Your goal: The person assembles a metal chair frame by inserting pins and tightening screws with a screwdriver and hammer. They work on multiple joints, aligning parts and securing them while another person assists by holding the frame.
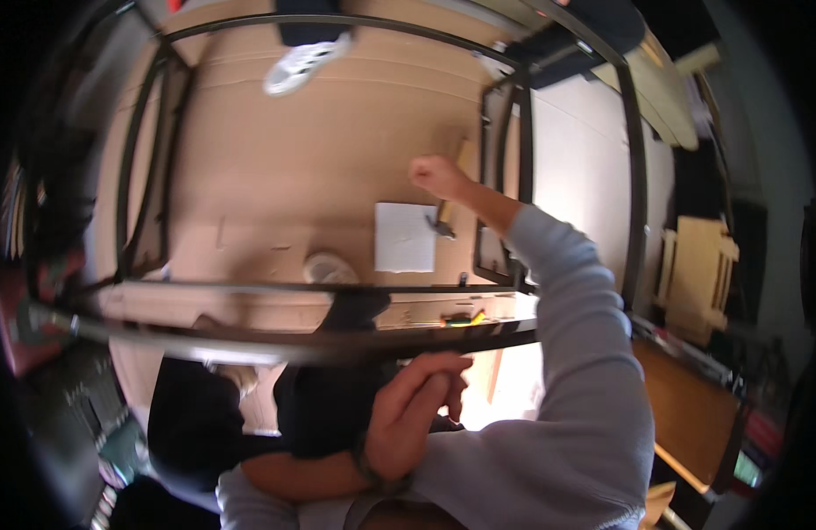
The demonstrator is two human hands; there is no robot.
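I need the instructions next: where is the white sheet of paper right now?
In the head view the white sheet of paper lies flat on the cardboard-covered floor, inside the black metal frame, just below and left of the raised right hand.

Cardboard-covered floor [275,168]: white paper sheet [405,237], hammer [443,221]

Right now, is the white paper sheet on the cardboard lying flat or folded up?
Flat: the white paper sheet lies spread on the cardboard, all its edges showing.

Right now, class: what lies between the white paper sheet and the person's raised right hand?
In the head view, only bare brown cardboard separates the white paper sheet from the right hand.
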